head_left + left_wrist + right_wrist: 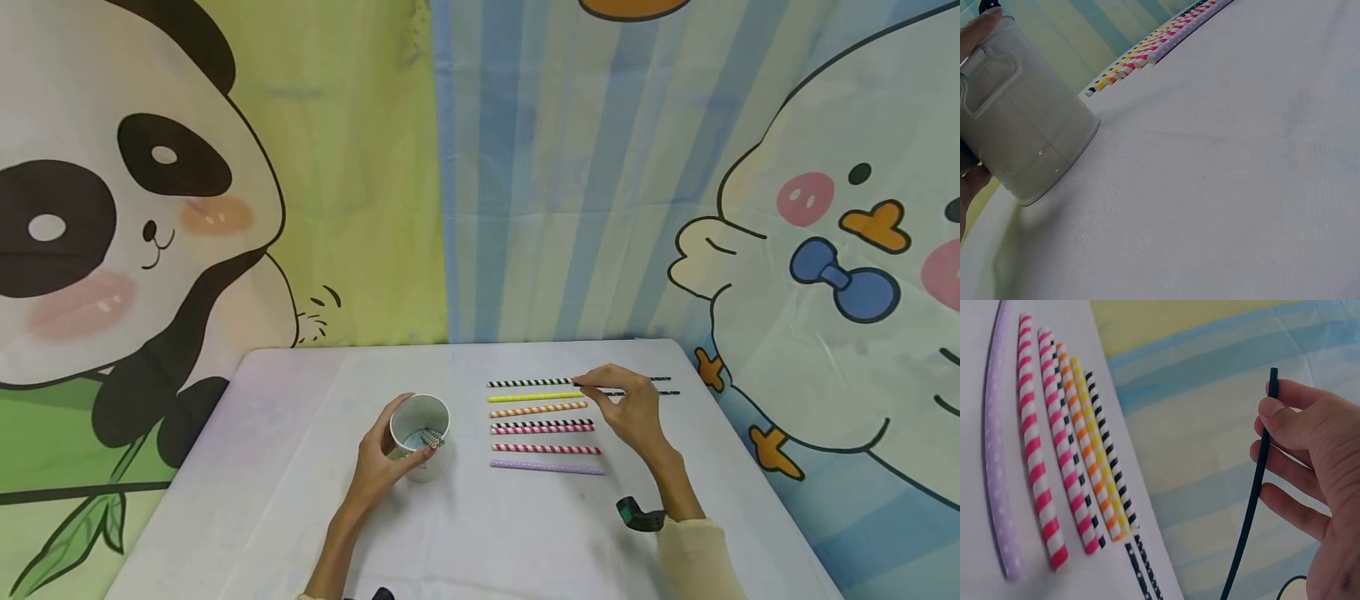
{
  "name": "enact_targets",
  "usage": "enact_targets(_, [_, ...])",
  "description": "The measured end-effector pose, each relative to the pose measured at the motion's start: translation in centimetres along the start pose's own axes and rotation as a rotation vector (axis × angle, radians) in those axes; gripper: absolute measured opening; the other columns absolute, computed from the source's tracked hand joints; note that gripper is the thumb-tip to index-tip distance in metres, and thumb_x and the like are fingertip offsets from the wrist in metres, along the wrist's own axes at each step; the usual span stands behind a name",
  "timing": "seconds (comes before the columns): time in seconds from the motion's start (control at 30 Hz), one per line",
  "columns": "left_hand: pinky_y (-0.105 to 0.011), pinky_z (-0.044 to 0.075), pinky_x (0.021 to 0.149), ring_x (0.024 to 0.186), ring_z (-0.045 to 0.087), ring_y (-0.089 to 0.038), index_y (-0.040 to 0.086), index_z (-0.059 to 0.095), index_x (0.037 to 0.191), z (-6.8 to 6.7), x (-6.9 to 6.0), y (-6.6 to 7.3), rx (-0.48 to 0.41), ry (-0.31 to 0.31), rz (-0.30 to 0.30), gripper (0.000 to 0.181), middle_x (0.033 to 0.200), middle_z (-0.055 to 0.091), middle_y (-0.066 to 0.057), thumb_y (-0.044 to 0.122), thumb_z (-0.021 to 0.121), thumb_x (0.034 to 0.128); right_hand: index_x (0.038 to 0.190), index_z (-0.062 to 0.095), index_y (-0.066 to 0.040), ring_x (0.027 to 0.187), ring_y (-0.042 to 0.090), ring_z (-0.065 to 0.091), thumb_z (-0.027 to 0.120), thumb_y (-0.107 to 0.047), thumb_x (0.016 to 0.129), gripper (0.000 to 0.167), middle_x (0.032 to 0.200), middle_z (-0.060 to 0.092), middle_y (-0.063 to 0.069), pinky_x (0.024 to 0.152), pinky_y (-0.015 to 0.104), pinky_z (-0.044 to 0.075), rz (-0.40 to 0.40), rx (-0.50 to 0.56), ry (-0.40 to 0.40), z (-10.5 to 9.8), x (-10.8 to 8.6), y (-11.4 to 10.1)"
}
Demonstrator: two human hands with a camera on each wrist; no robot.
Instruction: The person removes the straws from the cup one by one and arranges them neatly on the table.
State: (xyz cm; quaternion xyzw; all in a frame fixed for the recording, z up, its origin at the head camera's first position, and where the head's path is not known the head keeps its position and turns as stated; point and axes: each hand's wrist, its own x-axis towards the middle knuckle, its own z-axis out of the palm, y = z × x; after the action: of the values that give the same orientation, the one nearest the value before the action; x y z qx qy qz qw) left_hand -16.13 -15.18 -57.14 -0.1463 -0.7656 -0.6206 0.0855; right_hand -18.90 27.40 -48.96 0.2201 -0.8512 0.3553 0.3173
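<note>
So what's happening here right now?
A person's left hand holds a cup, with something patterned inside. The right hand pinches a dark stick by the far end of a row of straws. Those lie side by side on the table, the lilac one nearest the person.

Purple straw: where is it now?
In the head view, the purple straw lies right of the cup, on the near side of a pink-striped straw.

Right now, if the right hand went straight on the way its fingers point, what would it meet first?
Probably the farthest black-and-white striped straw, whose end shows right by the right hand in the head view. The hand's height is unclear, so it may pass above.
</note>
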Motion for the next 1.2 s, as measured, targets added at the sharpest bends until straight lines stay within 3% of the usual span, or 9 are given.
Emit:
enact_targets(0.17, [-0.034,0.058,0.109,0.132,0.064,-0.047,0.026,0.047,0.165,-0.1,-0.1,0.0,0.001,0.000,-0.001,0.093,0.152,0.063,-0.011,0.013,0.095,0.0855,0.103,0.090,-0.018,0.088,0.020,0.079,0.092,0.001,0.084,0.027,0.098,0.084,-0.003,0.073,0.028,0.058,0.031,-0.162,-0.036,-0.3,-0.7,0.9])
enact_targets(0.33, [-0.033,0.058,0.109,0.131,0.065,-0.046,0.025,0.047,0.165,-0.2,-0.1,-0.1,0.010,0.000,-0.003,0.092,0.152,0.064,-0.012,0.013,0.094,0.0861,0.102,0.090,-0.018,0.087,0.021,0.078,0.092,-0.001,0.083,0.025,0.097,0.084,-0.002,0.070,0.037,0.059,0.044,-0.211,-0.053,-0.4,-1.3,1.6])
enact_targets(0.53, [-0.032,0.058,0.109,0.131,0.065,-0.045,0.025,0.048,0.164,-0.2,-0.1,-0.1,0.012,0.007,-0.007,0.093,0.151,0.064,-0.012,0.013,0.095,0.0856,0.104,0.090,-0.020,0.090,0.024,0.078,0.092,-0.003,0.085,0.026,0.098,0.084,-0.001,0.071,0.036,0.058,0.083,-0.250,-0.082,-0.4,-1.7,2.6])
enact_targets(0.87, [-0.033,0.057,0.110,0.133,0.064,-0.045,0.026,0.047,0.165,-0.1,-0.2,-0.1,0.003,-0.002,-0.008,0.093,0.153,0.062,-0.013,0.013,0.094,0.0862,0.099,0.090,-0.019,0.081,0.023,0.075,0.092,-0.003,0.084,0.022,0.093,0.082,0.000,0.057,0.024,0.049,0.064,-0.372,-0.154,-0.4,-3.0,4.7])
enact_targets(1.2, [-0.033,0.058,0.110,0.133,0.064,-0.046,0.026,0.047,0.165,0.0,0.0,0.1,0.003,-0.003,-0.007,0.093,0.154,0.062,-0.014,0.012,0.094,0.0860,0.099,0.090,-0.019,0.080,0.022,0.074,0.091,-0.003,0.086,0.020,0.090,0.081,-0.001,0.061,0.027,0.049,0.129,-0.411,-0.212,0.1,-3.8,6.4])
